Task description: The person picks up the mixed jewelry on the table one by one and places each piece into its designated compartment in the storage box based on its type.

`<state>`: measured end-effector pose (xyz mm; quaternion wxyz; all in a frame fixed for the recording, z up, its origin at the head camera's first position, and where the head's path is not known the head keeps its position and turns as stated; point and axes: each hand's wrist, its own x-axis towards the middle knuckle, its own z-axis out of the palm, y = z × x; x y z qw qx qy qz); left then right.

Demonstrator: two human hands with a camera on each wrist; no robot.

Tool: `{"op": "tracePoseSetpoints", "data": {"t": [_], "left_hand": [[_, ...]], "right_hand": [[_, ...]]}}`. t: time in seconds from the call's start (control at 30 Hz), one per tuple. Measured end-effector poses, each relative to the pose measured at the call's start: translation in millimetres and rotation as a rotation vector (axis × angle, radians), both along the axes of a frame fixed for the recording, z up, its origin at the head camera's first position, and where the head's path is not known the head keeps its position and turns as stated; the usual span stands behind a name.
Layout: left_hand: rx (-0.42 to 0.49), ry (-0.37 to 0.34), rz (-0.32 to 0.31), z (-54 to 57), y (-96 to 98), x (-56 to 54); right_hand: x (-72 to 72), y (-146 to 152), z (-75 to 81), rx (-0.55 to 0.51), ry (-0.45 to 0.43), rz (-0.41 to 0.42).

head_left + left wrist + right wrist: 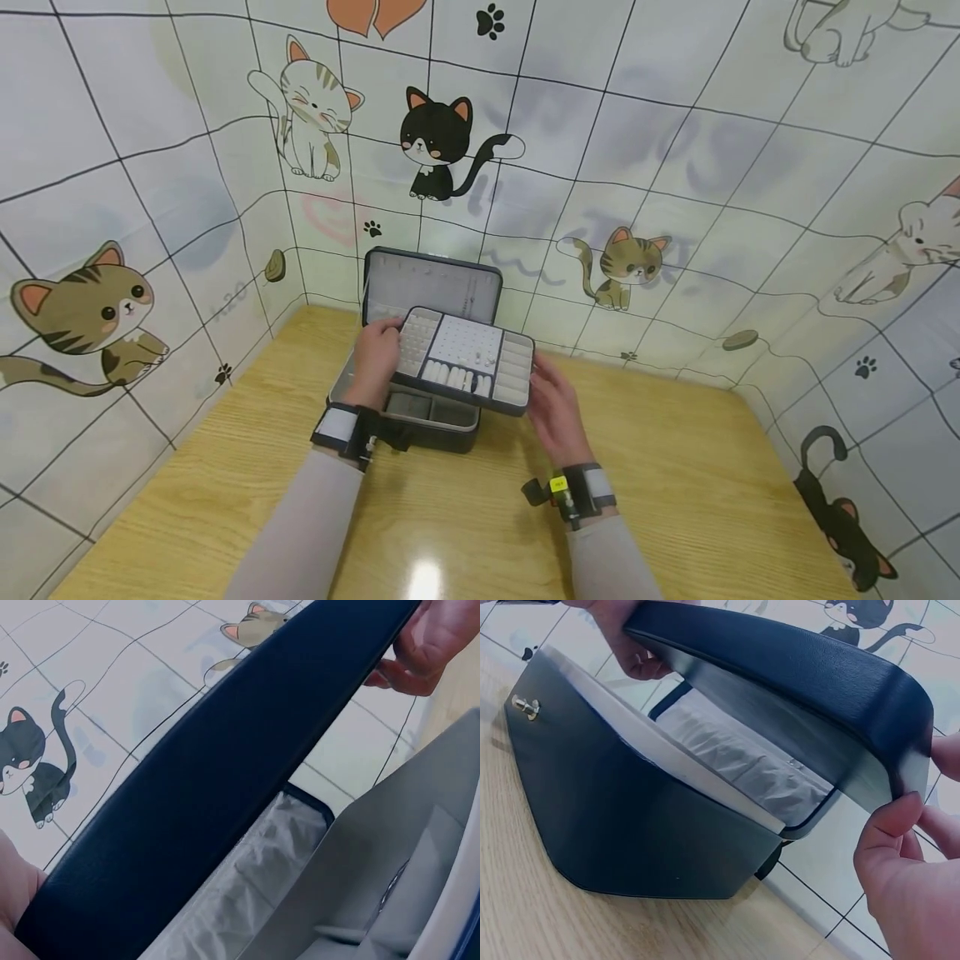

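A dark jewelry box [442, 437] stands on the table, its lid [430, 283] raised at the back. Above the box, both hands hold its dark-rimmed jewelry tray [467, 357], tilted with the right end lower. The left hand [377, 363] grips the tray's left end. At the opposite end, the right hand [553, 408] pinches the rim between thumb and fingers, as the right wrist view shows. White lined compartments, ring rolls and a pale panel with small studs fill the tray. Below it, grey compartments show inside the box; the rest of the inside is hidden.
A wood-grain table [660, 475] carries the box and stretches out to the right and front. Behind and beside it hangs a white gridded wall covering [540, 242] with cartoon cats. A metal clasp [526, 706] sits on the box's front.
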<state>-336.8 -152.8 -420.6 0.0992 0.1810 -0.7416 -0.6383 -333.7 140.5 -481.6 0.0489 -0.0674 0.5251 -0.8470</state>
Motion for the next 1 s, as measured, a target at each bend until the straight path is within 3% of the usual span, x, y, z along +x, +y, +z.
{"op": "tracePoseSetpoints", "data": {"t": [0.47, 0.73, 1.0], "left_hand": [[0.025, -0.033, -0.026, -0.9, -20.6, -2.0], [-0.005, -0.02, -0.016, -1.9, -26.8, -3.1], [0.001, -0.062, -0.051, -4.5, -43.8, -4.0]], "right_hand": [[-0.9, -15, -3.8, 0.07, -0.049, 0.003], [0.4, -20, -5.4, 0.11, -0.057, 0.02], [1.7, -27, -10.0, 0.152, -0.058, 0.049]]}}
